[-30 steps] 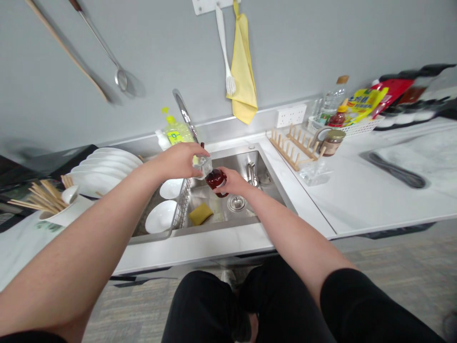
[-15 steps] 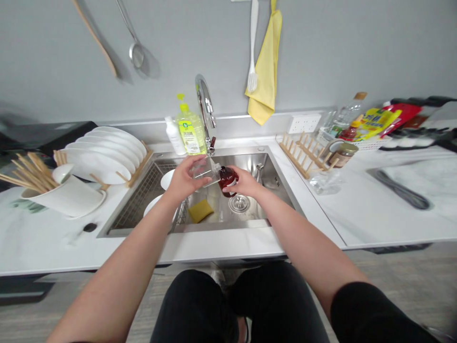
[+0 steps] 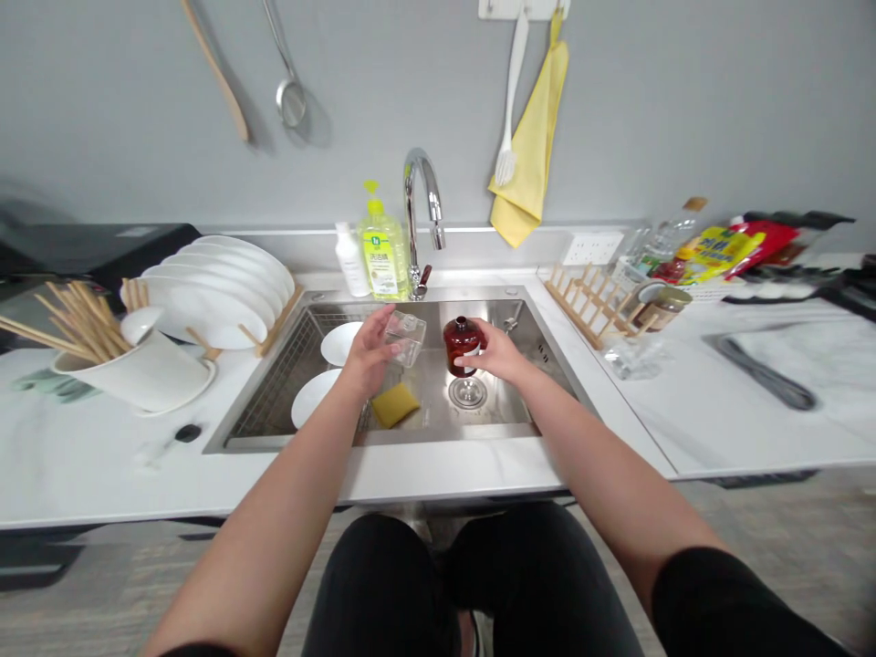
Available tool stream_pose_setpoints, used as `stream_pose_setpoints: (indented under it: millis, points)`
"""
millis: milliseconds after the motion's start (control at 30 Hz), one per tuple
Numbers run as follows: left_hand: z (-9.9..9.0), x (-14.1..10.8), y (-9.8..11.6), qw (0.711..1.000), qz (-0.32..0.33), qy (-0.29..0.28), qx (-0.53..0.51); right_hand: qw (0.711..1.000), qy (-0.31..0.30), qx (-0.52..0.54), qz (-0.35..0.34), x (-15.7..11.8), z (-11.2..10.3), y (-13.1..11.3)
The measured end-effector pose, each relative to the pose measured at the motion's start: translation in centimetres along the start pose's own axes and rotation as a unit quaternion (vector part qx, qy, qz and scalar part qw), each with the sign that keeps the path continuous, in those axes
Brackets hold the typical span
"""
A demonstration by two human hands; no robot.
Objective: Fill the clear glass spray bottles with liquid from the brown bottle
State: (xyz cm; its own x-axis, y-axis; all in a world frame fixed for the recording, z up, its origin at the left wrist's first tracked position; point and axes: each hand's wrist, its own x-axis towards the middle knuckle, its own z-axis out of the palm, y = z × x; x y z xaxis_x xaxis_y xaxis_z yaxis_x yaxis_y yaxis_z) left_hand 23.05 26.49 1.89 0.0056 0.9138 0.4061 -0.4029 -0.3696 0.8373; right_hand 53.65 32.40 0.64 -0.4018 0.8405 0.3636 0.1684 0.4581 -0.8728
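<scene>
In the head view my left hand (image 3: pixel 371 351) grips a clear square bottle (image 3: pixel 406 338), held over the sink (image 3: pixel 438 415). My right hand (image 3: pixel 498 349) is wrapped round the side of a brown bottle (image 3: pixel 460 347) with a white label and no cap on its neck. Both bottles stand upright, with a gap between them. Below the brown bottle is the drain (image 3: pixel 468 392). A yellow sponge (image 3: pixel 395 405) lies in the sink, right of white bowls (image 3: pixel 318 399) in the wire rack.
Behind the sink rise the faucet (image 3: pixel 419 210), a green soap bottle (image 3: pixel 383 255) and a white bottle (image 3: pixel 351 260). Left are racked plates (image 3: pixel 205 306) and a white holder (image 3: pixel 147 374) of chopsticks. To the right stand a wooden rack (image 3: pixel 581 306) and a jar (image 3: pixel 663 308).
The clear bottle has gone from tilted against the brown bottle's mouth to upright. My two hands have moved apart. The view has shifted slightly.
</scene>
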Motion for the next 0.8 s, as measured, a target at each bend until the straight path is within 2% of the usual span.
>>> stream_pose_setpoints:
  millis: [133,267,333,467,633,800]
  points:
    - [0.4,-0.3,1.4,0.998,-0.020,0.019,-0.049,0.998,0.031,0.052,0.010,-0.9,-0.3,-2.1]
    - [1.1,-1.7,3.8,0.998,-0.030,0.005,-0.048,0.997,0.041,0.062,-0.009,-2.0,-1.3,-6.0]
    - [1.6,-3.4,5.1,0.999,-0.024,0.004,-0.023,0.997,0.046,0.058,-0.020,-3.1,-2.0,-8.2]
    - [2.1,-8.2,6.4,0.997,-0.003,0.053,0.054,0.997,0.054,0.058,-0.022,-7.2,-3.1,-11.6]
    - [2.0,-13.7,5.8,0.993,-0.031,0.079,0.083,0.998,0.062,0.015,-0.005,-14.1,-3.5,-12.6]
    - [1.9,-15.7,5.1,0.989,-0.054,0.100,0.095,0.996,0.084,-0.036,0.002,-18.8,-2.8,-12.1]
